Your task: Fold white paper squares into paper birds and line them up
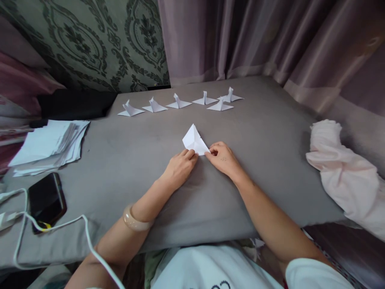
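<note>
A folded piece of white paper (193, 138) lies on the grey cloth-covered table, one point facing away from me. My left hand (181, 165) rests at its near left edge, fingers curled and pressed onto the paper. At the near right corner, my right hand (221, 157) pinches the paper between thumb and forefinger. The undersides of the left fingers are hidden. Beyond the hands, several folded paper birds (179, 103) stand in a row toward the table's far side.
A stack of white paper sheets (49, 144) lies at the left, with a black phone (47, 198) and white cable (69, 221) nearer me. Pale pink cloth (345, 172) is bunched at the right edge. Curtains (192, 40) hang behind the table (270, 132).
</note>
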Motion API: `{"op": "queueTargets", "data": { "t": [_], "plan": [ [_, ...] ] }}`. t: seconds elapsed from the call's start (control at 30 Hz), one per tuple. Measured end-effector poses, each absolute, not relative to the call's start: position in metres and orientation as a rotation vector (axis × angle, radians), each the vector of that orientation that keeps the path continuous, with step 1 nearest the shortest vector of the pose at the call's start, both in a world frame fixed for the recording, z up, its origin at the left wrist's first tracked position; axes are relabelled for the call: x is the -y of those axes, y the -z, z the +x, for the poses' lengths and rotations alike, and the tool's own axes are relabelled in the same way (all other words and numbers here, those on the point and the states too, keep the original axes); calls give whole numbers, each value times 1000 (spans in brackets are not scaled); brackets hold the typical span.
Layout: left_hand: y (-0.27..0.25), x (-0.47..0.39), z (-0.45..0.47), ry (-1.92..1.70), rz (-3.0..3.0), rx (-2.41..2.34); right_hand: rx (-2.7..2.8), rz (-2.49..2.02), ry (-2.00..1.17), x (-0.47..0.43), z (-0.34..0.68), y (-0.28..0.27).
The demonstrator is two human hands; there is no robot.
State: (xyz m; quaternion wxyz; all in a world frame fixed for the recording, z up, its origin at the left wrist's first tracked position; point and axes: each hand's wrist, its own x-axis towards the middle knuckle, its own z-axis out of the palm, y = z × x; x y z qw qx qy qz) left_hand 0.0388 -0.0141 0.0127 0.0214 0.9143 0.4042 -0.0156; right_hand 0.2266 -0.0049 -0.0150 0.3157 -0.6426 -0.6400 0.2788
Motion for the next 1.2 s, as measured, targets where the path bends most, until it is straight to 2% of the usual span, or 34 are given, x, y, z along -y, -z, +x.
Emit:
{"op": "queueTargets", "data": {
  "t": [0.13,0.23,0.67,0.8,0.9,0.97,1.2],
  "plan": [
    [-16,13,37,88,2796,-1200,1585,-1646,-987,1,236,11],
    [-17,11,36,112,2768,-1197,1547,-1658,-1058,0,239,8],
    [-5,7,39,12,2787,-1177,1659,-1660,-820,-2,233,16],
    [1,5,34,-270,2783,-1150,1654,-1673,-754,2,230,15],
    [3,-2,25,-808,2674,-1316,1673,-1553,-713,3,227,11],
    [2,-7,19,-1037,2673,-1343,1683,-1443,-682,4,225,8],
    [-5,-9,10,-941,2816,-1164,1674,-1242,-885,8,222,-4]
  ]
}}
